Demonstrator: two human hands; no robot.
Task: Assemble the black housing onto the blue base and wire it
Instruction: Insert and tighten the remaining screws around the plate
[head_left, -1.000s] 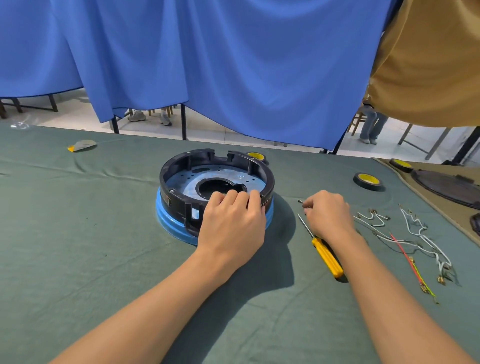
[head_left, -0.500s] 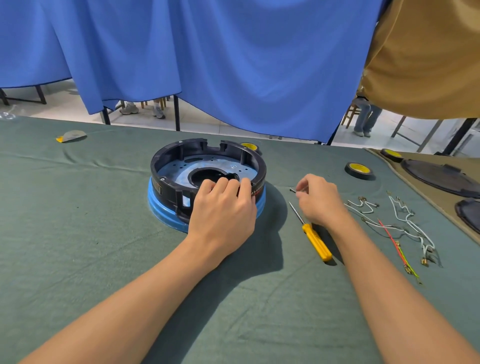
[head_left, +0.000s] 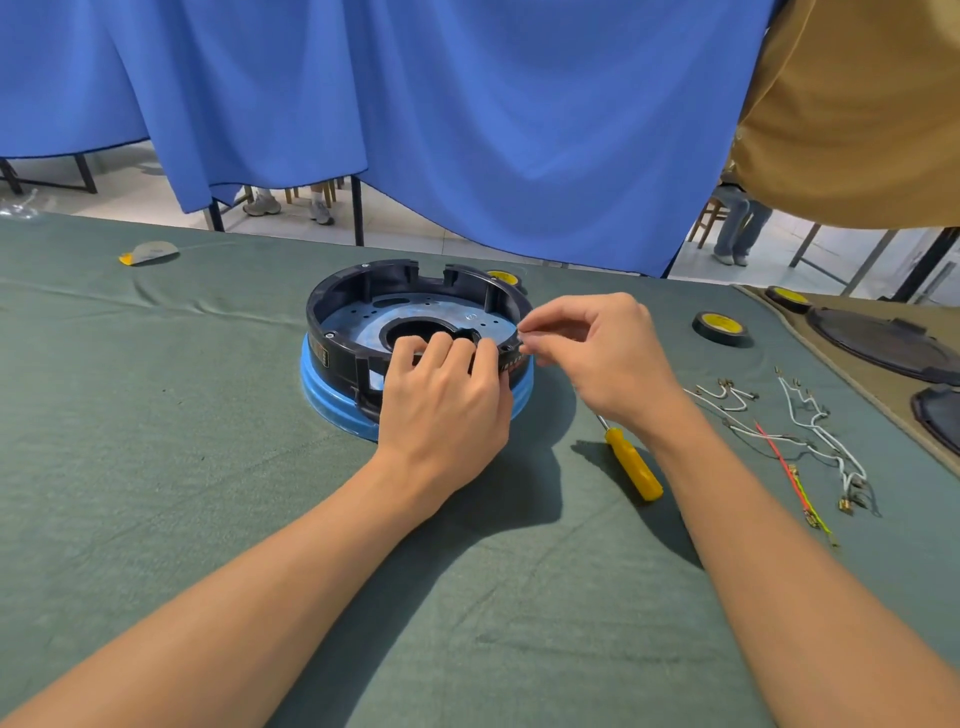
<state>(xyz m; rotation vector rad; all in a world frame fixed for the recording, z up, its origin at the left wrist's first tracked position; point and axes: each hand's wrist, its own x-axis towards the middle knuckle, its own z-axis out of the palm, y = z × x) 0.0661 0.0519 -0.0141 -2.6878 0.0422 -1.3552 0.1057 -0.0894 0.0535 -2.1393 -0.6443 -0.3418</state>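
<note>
The round black housing (head_left: 343, 296) sits on the blue base (head_left: 332, 402) in the middle of the green cloth. My left hand (head_left: 447, 400) rests over the housing's near rim, fingers curled onto it and holding it. My right hand (head_left: 597, 353) is at the housing's right rim, thumb and forefinger pinched on a small screw (head_left: 521, 339) that touches the rim. Loose white, red and green wires (head_left: 800, 431) lie on the cloth to the right.
A yellow-handled screwdriver (head_left: 631, 462) lies just right of the base, under my right wrist. Black tape rolls with yellow cores (head_left: 719, 326) stand behind it. Dark round parts (head_left: 883, 340) rest on a tan mat at far right. Blue curtain hangs behind the table.
My right hand lifted from the cloth beside the screwdriver tip and moved left to the housing's right rim with a small screw pinched. The left hand stayed on the housing.
</note>
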